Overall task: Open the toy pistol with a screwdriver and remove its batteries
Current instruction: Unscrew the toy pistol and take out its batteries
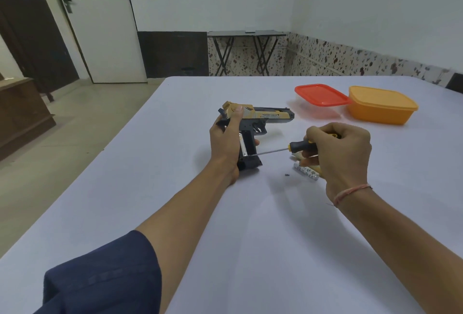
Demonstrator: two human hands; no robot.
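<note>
Left hand [226,138]: wrapped around the rear of the toy pistol [253,123], thumb up along the tan slide, palm against the back of the grip. The pistol stands butt-down on the white surface [250,238], barrel pointing toward the right hand. The grip's side is open; one battery in the grip [243,147] shows as a pale cylinder just beside the left palm.

Between the hands: the screwdriver [300,147] lies nearly level, its tip at the lower end of the open compartment, at or touching the seated battery; contact cannot be confirmed.

Right hand [338,153]: fist closed around the screwdriver's black and yellow handle. Under this hand, on the surface, lies a loose battery [307,170]; a yellowish piece beside it is mostly hidden. A small dark screw [286,175] rests just to the left of that battery.

Beyond the right hand, well apart: a red-lidded container [322,95] and an orange container [380,104], touching each other.

Handling assessment: the pistol appears to be light hollow plastic, rigid but liable to tip or skid on the cloth under sideways prying, so the left hand's bracing grip at the back of the handle is the right hold. The battery is smooth and round, likely spring-held; lever at its end, gently, as it may pop out and roll. The screw is easily lost.
</note>
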